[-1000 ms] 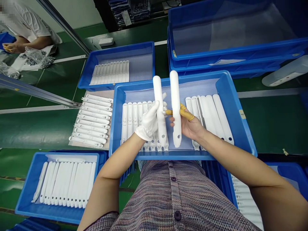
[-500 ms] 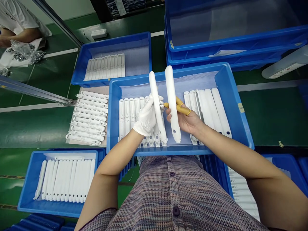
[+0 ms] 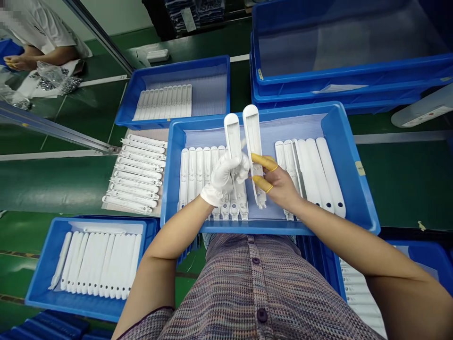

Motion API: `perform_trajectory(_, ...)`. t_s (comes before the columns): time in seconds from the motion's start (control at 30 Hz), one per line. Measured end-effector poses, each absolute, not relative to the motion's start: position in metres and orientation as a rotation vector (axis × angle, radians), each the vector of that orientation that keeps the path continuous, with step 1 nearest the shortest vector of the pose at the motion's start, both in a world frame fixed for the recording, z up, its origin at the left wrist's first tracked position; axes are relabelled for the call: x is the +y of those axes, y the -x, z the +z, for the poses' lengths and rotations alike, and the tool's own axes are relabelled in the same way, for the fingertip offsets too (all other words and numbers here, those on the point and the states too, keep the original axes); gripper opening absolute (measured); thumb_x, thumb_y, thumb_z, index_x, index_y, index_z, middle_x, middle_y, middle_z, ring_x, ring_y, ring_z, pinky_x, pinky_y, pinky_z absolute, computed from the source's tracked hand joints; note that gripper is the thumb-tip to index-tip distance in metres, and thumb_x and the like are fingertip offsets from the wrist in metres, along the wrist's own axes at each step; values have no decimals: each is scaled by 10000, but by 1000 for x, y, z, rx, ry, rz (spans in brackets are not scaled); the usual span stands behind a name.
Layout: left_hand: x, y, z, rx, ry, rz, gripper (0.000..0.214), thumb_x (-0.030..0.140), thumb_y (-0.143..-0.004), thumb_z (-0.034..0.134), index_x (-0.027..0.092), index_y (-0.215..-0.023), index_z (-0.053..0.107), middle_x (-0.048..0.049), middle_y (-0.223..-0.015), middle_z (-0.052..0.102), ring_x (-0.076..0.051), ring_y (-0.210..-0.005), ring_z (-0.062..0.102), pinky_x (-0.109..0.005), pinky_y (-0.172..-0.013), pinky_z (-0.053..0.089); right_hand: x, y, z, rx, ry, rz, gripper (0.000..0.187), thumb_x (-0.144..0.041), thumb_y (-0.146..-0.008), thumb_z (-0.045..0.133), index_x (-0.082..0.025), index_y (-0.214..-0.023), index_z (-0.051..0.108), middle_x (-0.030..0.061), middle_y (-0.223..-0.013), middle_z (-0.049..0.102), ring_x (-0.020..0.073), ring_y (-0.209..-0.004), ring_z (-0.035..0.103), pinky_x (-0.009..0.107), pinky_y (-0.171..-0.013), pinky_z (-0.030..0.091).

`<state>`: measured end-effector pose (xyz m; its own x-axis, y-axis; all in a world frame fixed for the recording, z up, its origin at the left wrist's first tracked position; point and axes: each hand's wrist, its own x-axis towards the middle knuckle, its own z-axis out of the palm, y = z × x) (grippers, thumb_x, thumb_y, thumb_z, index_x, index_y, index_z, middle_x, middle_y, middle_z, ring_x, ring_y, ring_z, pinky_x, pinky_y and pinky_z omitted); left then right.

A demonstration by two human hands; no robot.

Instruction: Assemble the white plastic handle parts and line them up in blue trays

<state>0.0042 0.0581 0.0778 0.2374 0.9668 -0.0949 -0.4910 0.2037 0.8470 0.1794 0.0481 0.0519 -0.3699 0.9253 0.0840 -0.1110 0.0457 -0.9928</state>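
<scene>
My left hand [image 3: 221, 179], in a white glove, grips a long white plastic piece [image 3: 232, 137] near its middle, with the hollow face showing. My right hand [image 3: 274, 182], with yellow finger cots on two fingers, pinches a matching white piece [image 3: 253, 141] by its edge. Both hands are above a blue plastic crate [image 3: 354, 179]. Inside it, white pieces lie side by side in a left group [image 3: 193, 177] and a right group [image 3: 311, 170]. My hands hide part of the left group.
Several white pieces lie in rows on a sheet [image 3: 134, 174] left of the crate. Blue crates with white pieces stand behind [image 3: 208, 80] and at lower left [image 3: 88, 264]. Stacked blue crates [image 3: 347, 61] fill the upper right. A co-worker's arms [image 3: 42, 56] show at upper left.
Both white pieces have turned over, from rounded backs to hollow faces. The right hand's yellow-capped fingers have shifted to the piece's edge.
</scene>
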Motion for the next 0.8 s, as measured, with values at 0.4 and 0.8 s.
perform_trajectory(0.4, 72, -4, 54, 1168, -1329, 1093, 416, 495, -984, 587, 222, -1278, 695, -93, -1100, 752, -271, -1217, 669, -440, -1136, 480, 70, -209, 65, -2020, 1386, 1145, 752, -286, -925, 608, -264, -1643, 386, 86, -1046, 652, 262, -874, 634, 488, -869, 557)
perform_trajectory(0.8, 99, 0, 3, 1471, -1945, 537, 620, 490, -951, 591, 203, -1499, 554, -172, -1277, 727, -363, -1273, 663, -548, -1143, 448, 87, -210, 25, -2564, 1519, 1164, 701, -319, -946, 653, -126, -1594, 466, 61, -730, 727, 282, -723, 693, 336, -646, 485)
